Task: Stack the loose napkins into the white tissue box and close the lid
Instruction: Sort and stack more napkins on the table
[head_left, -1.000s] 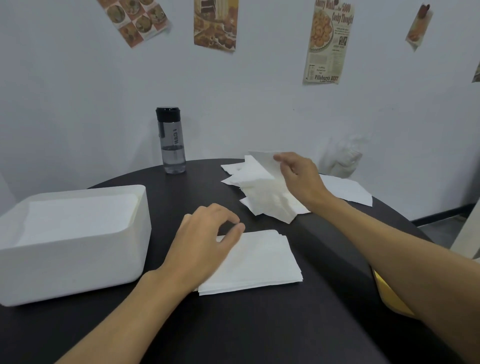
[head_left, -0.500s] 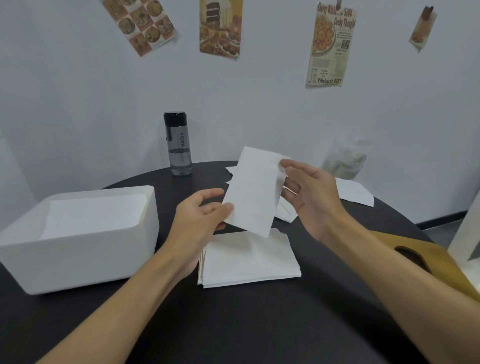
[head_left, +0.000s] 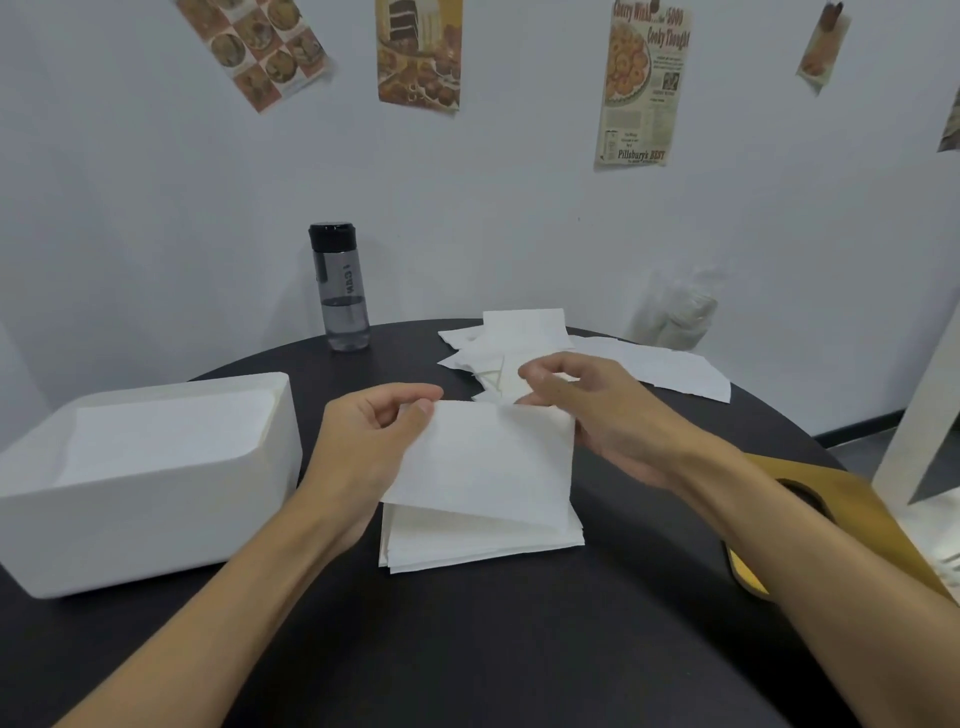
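The left grip pinched the top left corner of a single napkin between thumb and forefinger. The right grip, fingers curled, pinched the top right corner. The sheet hung sloping just above a neat stack of napkins at the middle of the dark round counter, its lower edge nearly on the stack. The white box stood open by the counter's left edge, beside the left forearm, with a flat layer of napkins already inside it. More loose napkins lay scattered near the far edge, just beyond the right grip. A dark-capped bottle stood upright at the far edge, left of them. A wooden board with a cut-out lay at the right edge, partly hidden by the right forearm.
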